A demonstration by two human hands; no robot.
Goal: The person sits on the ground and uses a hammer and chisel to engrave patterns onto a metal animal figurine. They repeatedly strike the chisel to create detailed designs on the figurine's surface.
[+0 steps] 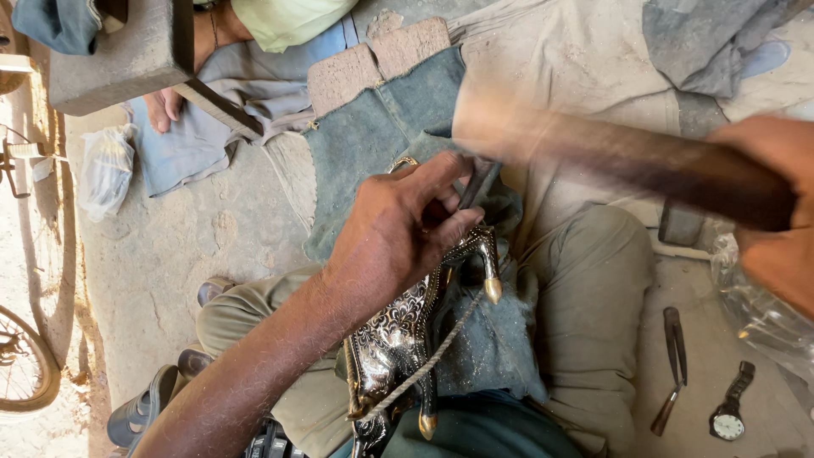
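My left hand (398, 233) grips a thin dark metal chisel (477, 183) and holds its tip against an ornate black-and-brass metal figure (398, 339) lying on my lap. A twisted rope (432, 356) runs across the figure. My right hand (776, 203) at the right edge holds a wooden mallet (593, 148), blurred with motion, with its head above the chisel's upper end. The figure rests on a blue-grey cloth (381, 127) spread over my legs.
Another person's foot (163, 106) and a grey block (119, 55) are at the upper left. Two bricks (373, 64) lie at the top. A metal tool (674, 365) and a wristwatch (729, 411) lie on the ground at the lower right. Sandals (144, 411) sit lower left.
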